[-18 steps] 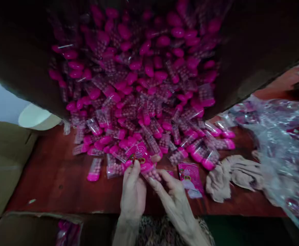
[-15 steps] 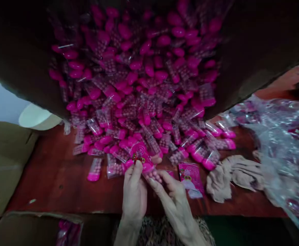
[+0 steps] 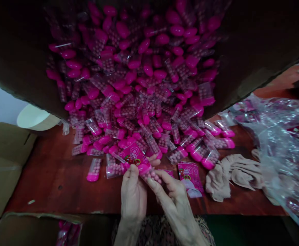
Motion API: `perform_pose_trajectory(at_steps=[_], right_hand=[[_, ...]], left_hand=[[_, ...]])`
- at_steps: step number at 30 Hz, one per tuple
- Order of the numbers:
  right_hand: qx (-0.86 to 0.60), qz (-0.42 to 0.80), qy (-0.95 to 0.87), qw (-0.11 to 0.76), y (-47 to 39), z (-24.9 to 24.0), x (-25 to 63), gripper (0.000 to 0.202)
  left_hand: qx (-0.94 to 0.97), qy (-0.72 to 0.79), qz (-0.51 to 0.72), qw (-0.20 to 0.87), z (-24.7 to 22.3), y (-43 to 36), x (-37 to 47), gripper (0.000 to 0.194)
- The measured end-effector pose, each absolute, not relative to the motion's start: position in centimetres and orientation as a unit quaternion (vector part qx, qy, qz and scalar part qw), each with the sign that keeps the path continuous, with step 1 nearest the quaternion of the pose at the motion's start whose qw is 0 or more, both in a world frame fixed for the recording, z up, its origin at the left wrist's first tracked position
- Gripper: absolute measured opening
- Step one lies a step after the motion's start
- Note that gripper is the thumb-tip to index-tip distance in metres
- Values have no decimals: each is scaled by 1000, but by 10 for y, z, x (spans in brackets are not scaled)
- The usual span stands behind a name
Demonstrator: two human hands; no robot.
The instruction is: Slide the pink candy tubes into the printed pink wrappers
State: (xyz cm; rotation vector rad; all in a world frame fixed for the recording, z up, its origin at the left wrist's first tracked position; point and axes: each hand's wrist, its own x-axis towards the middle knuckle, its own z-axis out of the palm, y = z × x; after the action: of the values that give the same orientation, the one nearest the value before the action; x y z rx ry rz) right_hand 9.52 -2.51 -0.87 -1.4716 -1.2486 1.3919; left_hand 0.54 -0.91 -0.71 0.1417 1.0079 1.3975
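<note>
Between thumb and fingers, my left hand [image 3: 134,193] pinches a flat pink printed packet [image 3: 135,158]. My right hand [image 3: 173,201] is closed on the clear end of a small pack of pink balls [image 3: 153,176], held against the packet's lower edge. Whether its top sits inside or behind the packet I cannot tell. Beyond both hands spreads a heap of similar clear packs with pink caps [image 3: 149,102]. A single pack [image 3: 94,169] lies apart to the left. More pink printed packets [image 3: 190,176] lie on the table beside my right hand.
Dark walls of a large box [image 3: 254,51] surround the heap on the reddish table [image 3: 49,181]. Crumpled cloth [image 3: 235,174] and a clear plastic bag [image 3: 287,147] lie at right. Left are a white bowl-like object [image 3: 37,118], cardboard [image 3: 6,160] and a lower box [image 3: 31,230] with pink items.
The printed packet has tilted to the left and more of its printed face shows. My left hand's fingers have shifted slightly, while the right keeps hold of the pack.
</note>
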Motion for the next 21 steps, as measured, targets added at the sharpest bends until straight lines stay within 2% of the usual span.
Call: perform_pose_trajectory(at_steps=[5, 12, 21], right_hand=[[-565, 544, -497, 371, -24, -6, 96, 22], [-588, 505, -540, 327, -27, -10, 99, 22], [-565, 509, -509, 402, -30, -17, 94, 18]], left_hand=[[115, 439, 624, 636, -3, -9, 1, 13], [163, 454, 605, 633, -10, -10, -8, 19], [128, 446, 594, 657, -5, -9, 2, 19]])
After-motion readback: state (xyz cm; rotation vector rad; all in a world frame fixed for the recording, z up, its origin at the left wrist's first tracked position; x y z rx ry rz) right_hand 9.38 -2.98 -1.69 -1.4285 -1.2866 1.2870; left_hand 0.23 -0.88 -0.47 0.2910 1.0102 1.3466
